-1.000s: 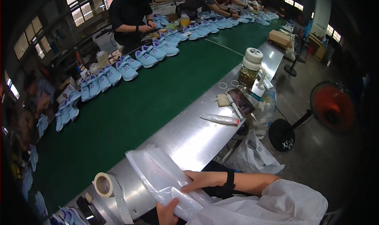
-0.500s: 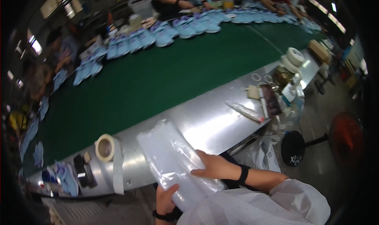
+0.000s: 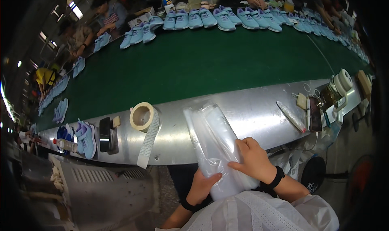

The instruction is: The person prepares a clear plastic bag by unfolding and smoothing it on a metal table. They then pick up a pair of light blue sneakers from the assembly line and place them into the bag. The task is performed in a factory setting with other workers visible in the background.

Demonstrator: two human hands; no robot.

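A stack of clear plastic bags (image 3: 214, 144) lies slanted over the near edge of the metal ledge, in front of my body. My left hand (image 3: 202, 185) grips its lower left edge, with the thumb on top and the other fingers hidden underneath. On the right edge my right hand (image 3: 254, 161) holds the bags, thumb across the top and fingers bent at the side. Left of the bags stands a wide cream roll of tape (image 3: 152, 119), its loose strip (image 3: 147, 146) hanging toward the ledge's front edge.
Beyond the ledge runs a green conveyor belt (image 3: 194, 65), lined on its far side with light blue shoes (image 3: 223, 19). Shoes (image 3: 86, 141) and a black phone (image 3: 105, 134) sit left; a wrapped tool (image 3: 291, 117) and a lidded jar (image 3: 333, 87) sit right. Co-workers handle shoes opposite.
My view has swung so that the bench and belt appear more level, and more of the left side shows. Both hands keep their hold on the plastic bags.
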